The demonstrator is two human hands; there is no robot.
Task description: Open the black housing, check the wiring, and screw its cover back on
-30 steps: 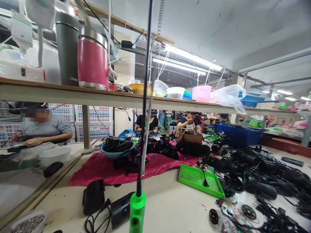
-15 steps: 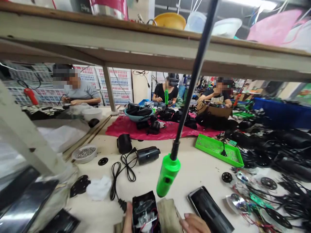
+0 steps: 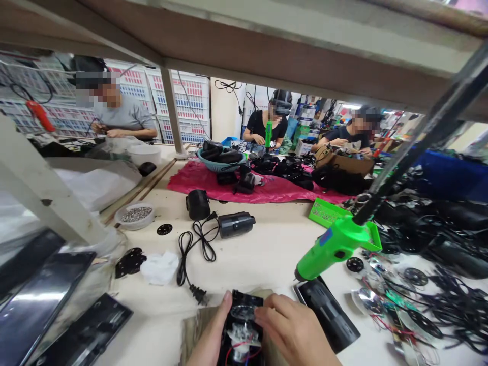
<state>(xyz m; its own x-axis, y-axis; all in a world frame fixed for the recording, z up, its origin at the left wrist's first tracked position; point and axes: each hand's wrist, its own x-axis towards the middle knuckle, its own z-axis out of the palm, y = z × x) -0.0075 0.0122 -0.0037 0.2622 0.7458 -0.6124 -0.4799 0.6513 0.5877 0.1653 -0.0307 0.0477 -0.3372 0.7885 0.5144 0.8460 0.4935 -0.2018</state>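
An open black plastic housing (image 3: pixel 247 300) is at the bottom middle, with a small motor (image 3: pixel 241 351), a clear plastic part and red and blue wires inside. My left hand (image 3: pixel 211 330) grips its left side, thumb along the edge. The curled fingers of my right hand (image 3: pixel 292 325) press on its upper right edge; the thumb is hidden. Beneath the housing lies a folded drab cloth (image 3: pixel 190 330). Over a black shell (image 3: pixel 330 315) on the right hangs a tilted green electric screwdriver (image 3: pixel 324 249), not touched by either hand.
A bowl of screws (image 3: pixel 135 214), a black cylindrical body (image 3: pixel 236 224) and a corded plug (image 3: pixel 198 294) lie on the left and middle. To the right are a green tray (image 3: pixel 324 213) and tangled black cables (image 3: pixel 446 305). A shelf (image 3: pixel 267 46) spans overhead. Several co-workers sit opposite.
My right hand has moved left onto the housing. The green screwdriver has swung right and tilted. The view has shifted, showing more of both hands.
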